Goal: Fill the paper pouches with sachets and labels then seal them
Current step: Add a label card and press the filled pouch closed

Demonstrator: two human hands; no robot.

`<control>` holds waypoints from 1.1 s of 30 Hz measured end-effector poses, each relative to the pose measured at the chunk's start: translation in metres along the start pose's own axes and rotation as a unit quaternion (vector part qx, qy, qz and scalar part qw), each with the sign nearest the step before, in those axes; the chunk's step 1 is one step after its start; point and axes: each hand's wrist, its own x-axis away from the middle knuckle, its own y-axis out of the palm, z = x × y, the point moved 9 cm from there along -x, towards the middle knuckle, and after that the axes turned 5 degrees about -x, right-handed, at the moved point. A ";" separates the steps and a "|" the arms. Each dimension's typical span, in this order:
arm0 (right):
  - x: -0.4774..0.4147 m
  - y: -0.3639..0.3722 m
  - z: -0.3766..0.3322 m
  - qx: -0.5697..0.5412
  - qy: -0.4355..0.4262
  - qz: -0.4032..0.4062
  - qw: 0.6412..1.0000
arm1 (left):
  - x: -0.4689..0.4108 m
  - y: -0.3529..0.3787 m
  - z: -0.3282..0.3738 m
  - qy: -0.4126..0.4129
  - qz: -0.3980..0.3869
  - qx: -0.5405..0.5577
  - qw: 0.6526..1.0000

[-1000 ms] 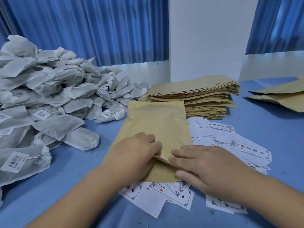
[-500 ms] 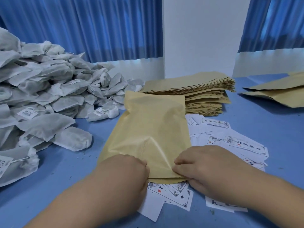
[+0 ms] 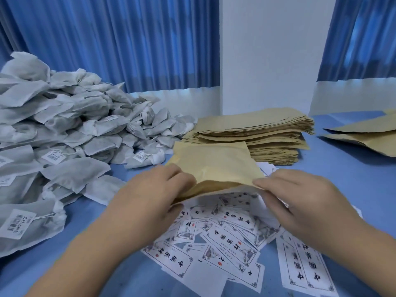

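A tan kraft paper pouch (image 3: 212, 166) at frame centre is gripped along its near edge by the left hand (image 3: 154, 196) and pinched there by the right hand (image 3: 300, 200). Its mouth seems parted. White printed labels (image 3: 231, 243) are scattered beneath, and grey-white mesh sachets (image 3: 64, 129) are heaped at left.

left: sachet heap (image 3: 70, 129) blocks | ahead: pouch stack (image 3: 267, 133) | right: bare tabletop (image 3: 342, 168) (probably passable)

matt kraft paper pouch (image 3: 214, 161), fibrous cloth-like sachets (image 3: 70, 133) (non-woven?), smooth printed paper labels (image 3: 229, 239)
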 end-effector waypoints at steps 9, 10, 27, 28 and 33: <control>0.002 -0.032 0.018 0.012 -0.033 0.073 0.997 | 0.011 -0.043 -0.012 0.003 0.209 0.027 0.978; 0.002 -0.031 0.016 0.010 -0.043 0.062 0.997 | 0.011 -0.043 -0.011 0.000 0.208 0.028 0.978; -0.002 -0.029 0.013 0.027 -0.049 0.040 0.998 | 0.009 -0.037 0.014 0.022 0.213 0.003 0.977; -0.002 -0.027 0.012 0.027 -0.053 0.032 0.998 | 0.009 -0.038 0.014 0.020 0.211 -0.006 0.977; -0.001 -0.021 0.000 0.036 -0.061 0.039 0.997 | 0.007 -0.032 0.018 0.024 0.165 -0.028 0.986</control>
